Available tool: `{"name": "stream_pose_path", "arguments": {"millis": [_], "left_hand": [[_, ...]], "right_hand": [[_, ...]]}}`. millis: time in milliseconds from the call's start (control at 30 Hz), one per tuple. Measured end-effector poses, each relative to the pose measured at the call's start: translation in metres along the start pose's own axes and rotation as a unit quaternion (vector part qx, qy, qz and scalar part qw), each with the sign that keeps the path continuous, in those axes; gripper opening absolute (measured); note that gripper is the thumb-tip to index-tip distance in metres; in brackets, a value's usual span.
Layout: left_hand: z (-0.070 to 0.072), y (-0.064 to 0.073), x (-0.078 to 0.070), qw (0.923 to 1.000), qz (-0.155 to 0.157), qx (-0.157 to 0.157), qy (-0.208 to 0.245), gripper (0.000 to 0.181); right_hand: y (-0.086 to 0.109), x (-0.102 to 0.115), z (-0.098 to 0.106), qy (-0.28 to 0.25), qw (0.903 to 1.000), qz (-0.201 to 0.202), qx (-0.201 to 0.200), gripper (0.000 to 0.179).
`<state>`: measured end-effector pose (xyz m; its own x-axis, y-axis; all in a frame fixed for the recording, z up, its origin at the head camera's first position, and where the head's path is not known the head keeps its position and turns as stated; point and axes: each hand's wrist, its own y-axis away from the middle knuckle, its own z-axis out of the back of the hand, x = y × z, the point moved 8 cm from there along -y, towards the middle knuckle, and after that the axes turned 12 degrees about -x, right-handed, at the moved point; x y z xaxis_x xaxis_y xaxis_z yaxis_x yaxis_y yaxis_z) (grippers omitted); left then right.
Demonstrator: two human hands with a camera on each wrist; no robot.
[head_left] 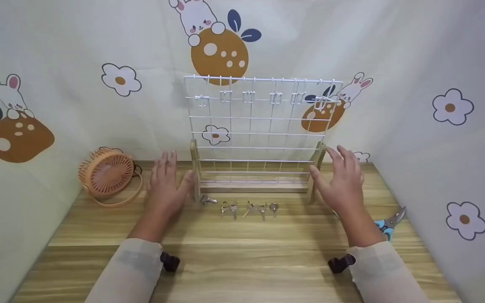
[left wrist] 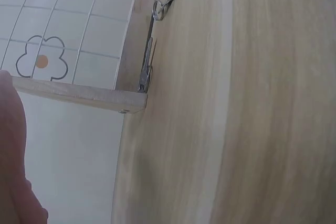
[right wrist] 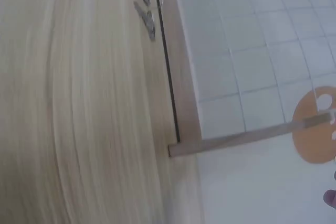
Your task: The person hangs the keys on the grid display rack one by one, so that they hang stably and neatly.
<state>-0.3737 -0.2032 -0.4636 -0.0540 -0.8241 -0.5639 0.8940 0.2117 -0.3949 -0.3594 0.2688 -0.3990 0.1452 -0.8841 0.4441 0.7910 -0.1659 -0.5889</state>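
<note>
A white wire grid rack stands upright in a wooden stand towards the back of the table. Small white hooks hang along its upper bars. My left hand is beside the stand's left post, fingers extended and thumb towards the post. On the other side, my right hand has its fingers spread, with the thumb overlapping the right post in the head view. Whether either thumb touches wood I cannot tell. Several metal keys lie in a row before the stand; one key is close to its left post.
An orange fan stands on the table to the left of my left hand. Pruning shears with blue handles lie by my right forearm. A patterned cloth rises behind and along both sides of the wooden table.
</note>
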Motion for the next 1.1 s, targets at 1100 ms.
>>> {"name": "stream_pose_path", "arguments": {"millis": [1100], "left_hand": [[-0.065, 0.019, 0.004, 0.9009, 0.201, 0.066, 0.379, 0.061]], "right_hand": [[0.045, 0.026, -0.106, -0.302, 0.9366, -0.100, 0.147, 0.031]]}}
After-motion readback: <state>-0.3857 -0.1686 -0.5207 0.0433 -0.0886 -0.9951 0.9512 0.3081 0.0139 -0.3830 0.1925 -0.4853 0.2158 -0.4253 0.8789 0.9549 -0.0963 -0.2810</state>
